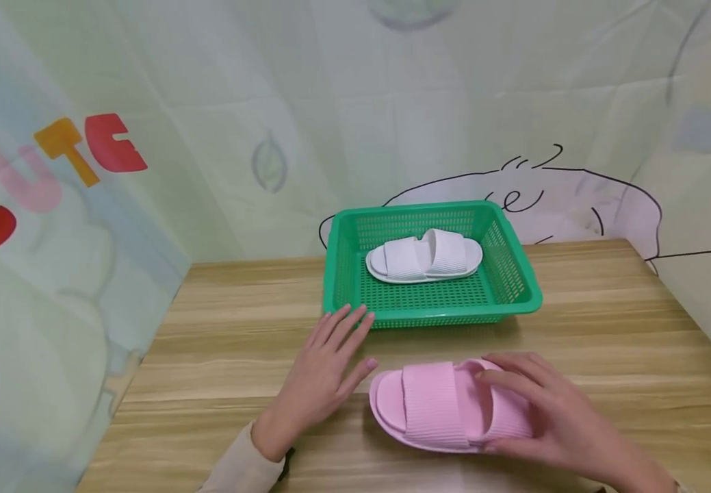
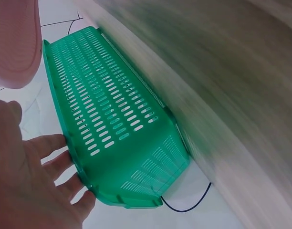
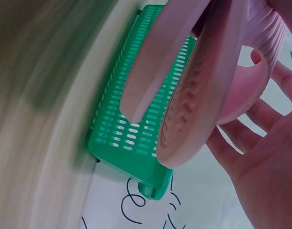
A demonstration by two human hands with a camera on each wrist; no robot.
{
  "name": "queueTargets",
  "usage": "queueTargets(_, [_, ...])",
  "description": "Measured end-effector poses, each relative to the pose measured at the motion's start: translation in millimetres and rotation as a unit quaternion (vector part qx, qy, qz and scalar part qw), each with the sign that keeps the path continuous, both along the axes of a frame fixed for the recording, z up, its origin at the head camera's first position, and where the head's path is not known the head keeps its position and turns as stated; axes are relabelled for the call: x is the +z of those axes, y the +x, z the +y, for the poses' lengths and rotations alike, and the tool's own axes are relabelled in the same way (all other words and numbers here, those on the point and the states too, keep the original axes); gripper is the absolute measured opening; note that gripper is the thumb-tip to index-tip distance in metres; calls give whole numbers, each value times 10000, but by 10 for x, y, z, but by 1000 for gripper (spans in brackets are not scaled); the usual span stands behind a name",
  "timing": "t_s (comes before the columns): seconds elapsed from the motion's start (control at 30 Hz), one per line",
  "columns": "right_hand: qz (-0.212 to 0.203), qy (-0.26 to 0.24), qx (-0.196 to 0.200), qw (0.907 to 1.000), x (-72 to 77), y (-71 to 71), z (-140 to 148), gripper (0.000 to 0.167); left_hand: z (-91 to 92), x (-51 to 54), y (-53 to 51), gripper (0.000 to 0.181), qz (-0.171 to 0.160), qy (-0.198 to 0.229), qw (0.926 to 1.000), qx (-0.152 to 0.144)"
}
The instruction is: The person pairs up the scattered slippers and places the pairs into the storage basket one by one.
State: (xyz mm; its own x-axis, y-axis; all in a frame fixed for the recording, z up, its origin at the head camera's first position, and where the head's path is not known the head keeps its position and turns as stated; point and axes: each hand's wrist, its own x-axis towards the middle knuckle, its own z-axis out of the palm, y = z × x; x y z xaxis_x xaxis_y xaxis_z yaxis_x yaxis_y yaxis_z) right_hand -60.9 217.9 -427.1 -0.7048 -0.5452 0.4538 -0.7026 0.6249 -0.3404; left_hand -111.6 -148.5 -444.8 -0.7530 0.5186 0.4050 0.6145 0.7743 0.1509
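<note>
My right hand [image 1: 552,411] grips a pair of pink slippers [image 1: 435,404] at the right end, thumb on the near side and fingers on the far side. In the right wrist view, two pink soles [image 3: 198,105] show, apart at their ends and raised off the table. My left hand [image 1: 315,383] is spread with fairly straight fingers at the near left corner of a green basket [image 1: 435,320]. Its fingertips lie at the basket's rim in the left wrist view; firm contact cannot be told. Inside the basket sit white slippers [image 1: 401,259].
The basket stands toward the back of a wood-grain table [image 1: 232,329]. Behind the table hangs a printed cloth [image 1: 220,137] with cartoon drawings and coloured letters. The table's left and right edges show beside the cloth.
</note>
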Motion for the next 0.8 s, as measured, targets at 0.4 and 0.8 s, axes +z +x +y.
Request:
queueTargets(0.4, [-13, 51, -120, 9999, 126, -53, 4, 84, -2, 22, -21, 74, -46, -29, 10000, 32])
queueTargets(0.8, [55, -67, -94, 9999, 193, -98, 31, 81, 10, 28, -10, 59, 25, 5, 10000, -46])
